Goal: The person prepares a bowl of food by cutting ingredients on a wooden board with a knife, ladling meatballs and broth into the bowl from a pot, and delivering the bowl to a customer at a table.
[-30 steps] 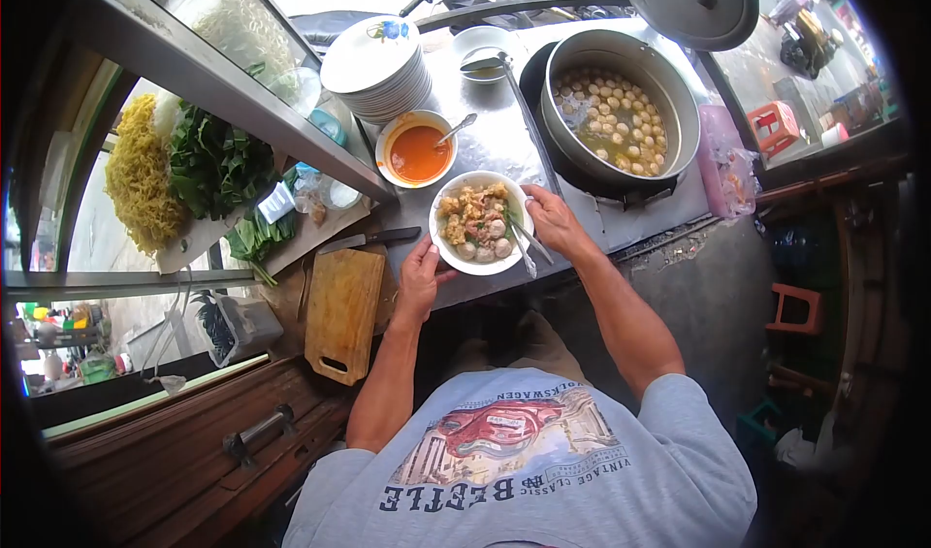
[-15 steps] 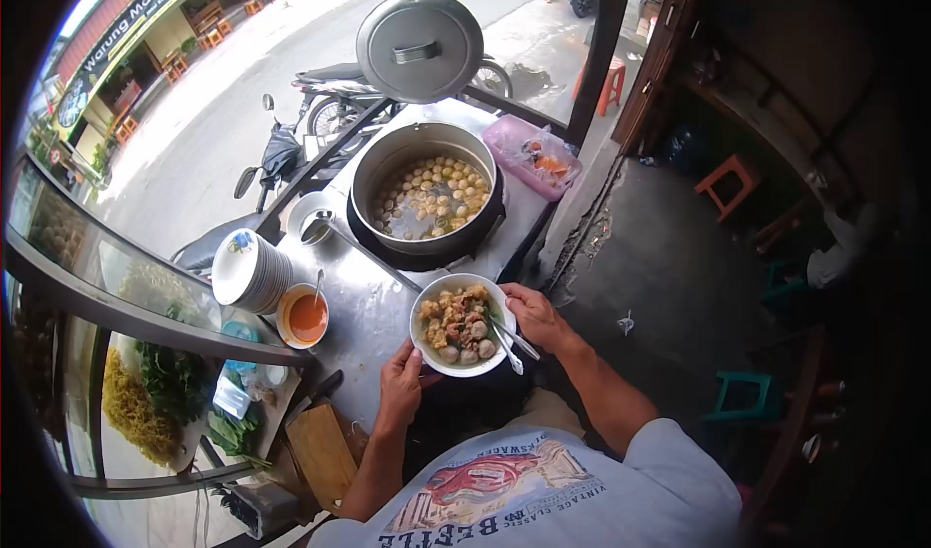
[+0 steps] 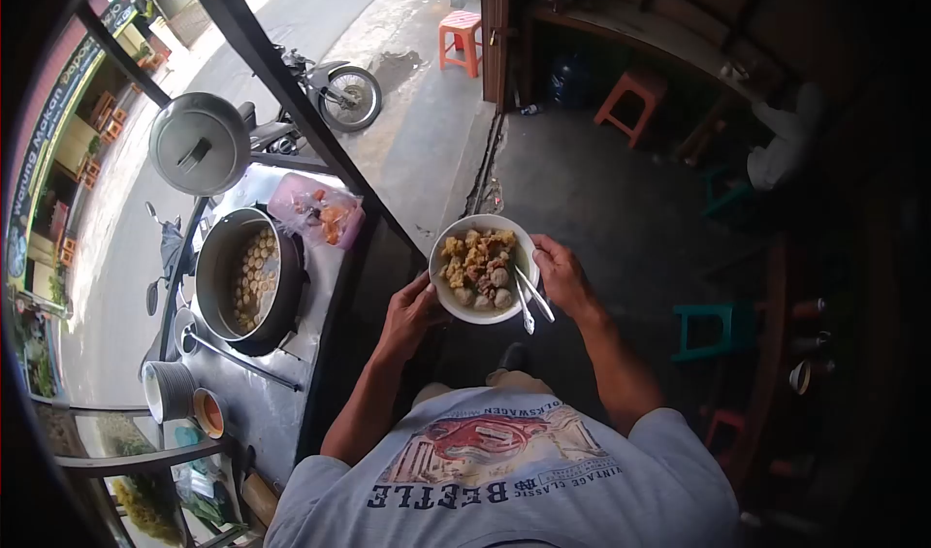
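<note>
A white bowl [image 3: 435,274] of meatballs [image 3: 482,278] and yellowish fried pieces is held level in front of my chest. My left hand [image 3: 411,313] grips its left rim, fingers mostly under the bowl. On the opposite rim my right hand [image 3: 562,274] is closed around the edge, thumb on top. Two metal utensils, at least one a spoon [image 3: 527,317], lean out over the bowl's lower right rim, close to my right hand. The bowl hangs over the dark floor, apart from the cart's metal counter [image 3: 254,378].
Left on the counter stand a large pot [image 3: 208,281] of meatballs, a ladle [image 3: 242,362], stacked plates [image 3: 167,391], a sauce bowl [image 3: 208,412] and a pink container [image 3: 315,210]. Orange stools [image 3: 632,102], a teal stool [image 3: 713,331] and a seated person [image 3: 781,145] are right.
My body and view have turned right, away from the cart. Both hands have carried the bowl off from above the counter's edge; the pot and plates now lie further left.
</note>
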`<control>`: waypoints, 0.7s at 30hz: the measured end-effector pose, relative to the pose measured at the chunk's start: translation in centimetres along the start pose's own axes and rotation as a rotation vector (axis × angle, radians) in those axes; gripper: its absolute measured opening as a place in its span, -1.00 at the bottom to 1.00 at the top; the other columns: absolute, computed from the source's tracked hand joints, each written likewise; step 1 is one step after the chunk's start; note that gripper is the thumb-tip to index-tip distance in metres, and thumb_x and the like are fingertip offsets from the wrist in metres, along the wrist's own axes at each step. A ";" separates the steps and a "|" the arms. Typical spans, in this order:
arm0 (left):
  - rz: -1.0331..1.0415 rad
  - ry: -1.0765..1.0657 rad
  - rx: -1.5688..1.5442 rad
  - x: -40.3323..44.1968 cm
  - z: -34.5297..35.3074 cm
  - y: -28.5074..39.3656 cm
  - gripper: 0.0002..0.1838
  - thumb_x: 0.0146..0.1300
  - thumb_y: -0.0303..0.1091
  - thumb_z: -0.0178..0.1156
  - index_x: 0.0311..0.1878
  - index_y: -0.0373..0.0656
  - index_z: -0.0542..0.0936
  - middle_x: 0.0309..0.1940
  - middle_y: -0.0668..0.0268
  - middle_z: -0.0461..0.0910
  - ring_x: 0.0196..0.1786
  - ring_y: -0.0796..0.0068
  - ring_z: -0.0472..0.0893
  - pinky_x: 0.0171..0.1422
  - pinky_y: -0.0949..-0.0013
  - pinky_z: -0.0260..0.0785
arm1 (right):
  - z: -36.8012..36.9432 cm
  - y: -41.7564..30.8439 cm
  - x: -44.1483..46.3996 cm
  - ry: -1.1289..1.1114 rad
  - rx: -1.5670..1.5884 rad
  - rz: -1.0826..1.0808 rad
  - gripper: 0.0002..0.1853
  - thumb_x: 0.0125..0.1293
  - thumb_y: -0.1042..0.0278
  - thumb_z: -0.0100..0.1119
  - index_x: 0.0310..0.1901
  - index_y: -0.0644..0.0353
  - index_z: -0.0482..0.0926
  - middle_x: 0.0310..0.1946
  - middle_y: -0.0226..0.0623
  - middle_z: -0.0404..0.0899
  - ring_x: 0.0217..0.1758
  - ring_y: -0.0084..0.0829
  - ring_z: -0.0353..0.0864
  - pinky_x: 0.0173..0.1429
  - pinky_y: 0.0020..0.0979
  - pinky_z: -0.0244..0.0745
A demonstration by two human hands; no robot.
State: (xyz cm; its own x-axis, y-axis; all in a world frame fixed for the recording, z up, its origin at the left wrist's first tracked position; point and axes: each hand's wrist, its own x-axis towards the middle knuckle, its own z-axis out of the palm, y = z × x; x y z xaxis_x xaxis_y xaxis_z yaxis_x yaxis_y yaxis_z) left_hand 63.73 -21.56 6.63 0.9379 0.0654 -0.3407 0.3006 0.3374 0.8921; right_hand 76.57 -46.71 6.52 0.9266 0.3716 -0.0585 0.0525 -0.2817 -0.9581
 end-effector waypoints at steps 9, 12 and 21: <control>-0.095 -0.292 0.138 30.1 19.4 1.5 -0.42 0.52 -0.16 0.08 0.45 -0.31 0.33 -0.16 0.21 0.66 -0.15 0.48 0.69 0.06 0.30 0.62 | -23.8 10.7 14.0 0.324 0.136 0.044 -0.71 0.51 0.46 -0.12 0.07 0.38 0.57 -0.15 -0.29 0.67 -0.08 -0.57 0.59 0.05 -0.48 0.47; -0.119 -0.411 0.155 40.0 25.5 1.0 -0.43 0.53 -0.17 0.06 0.45 -0.32 0.31 -0.15 0.19 0.67 -0.15 0.44 0.70 0.05 0.28 0.63 | -30.6 14.1 18.1 0.406 0.168 0.095 -0.71 0.51 0.47 -0.12 0.09 0.35 0.56 -0.14 -0.32 0.65 -0.06 -0.60 0.56 0.08 -0.51 0.45; -0.226 -0.668 0.326 65.5 47.0 5.3 -0.43 0.50 -0.19 0.08 0.44 -0.34 0.31 -0.07 0.11 0.65 -0.09 0.33 0.72 0.06 0.24 0.64 | -51.8 21.1 30.4 0.769 0.323 0.223 -0.68 0.49 0.37 -0.01 0.15 0.35 0.54 0.01 -0.27 0.62 0.11 -0.47 0.54 0.26 -0.44 0.38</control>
State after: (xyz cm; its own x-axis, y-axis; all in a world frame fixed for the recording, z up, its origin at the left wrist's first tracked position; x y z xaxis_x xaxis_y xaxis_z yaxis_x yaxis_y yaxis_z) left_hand 134.94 -59.61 3.01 0.7225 -0.5868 -0.3657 0.4356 -0.0245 0.8998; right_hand 125.16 -87.14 -0.91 0.9033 -0.3977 -0.1607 -0.1615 0.0318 -0.9864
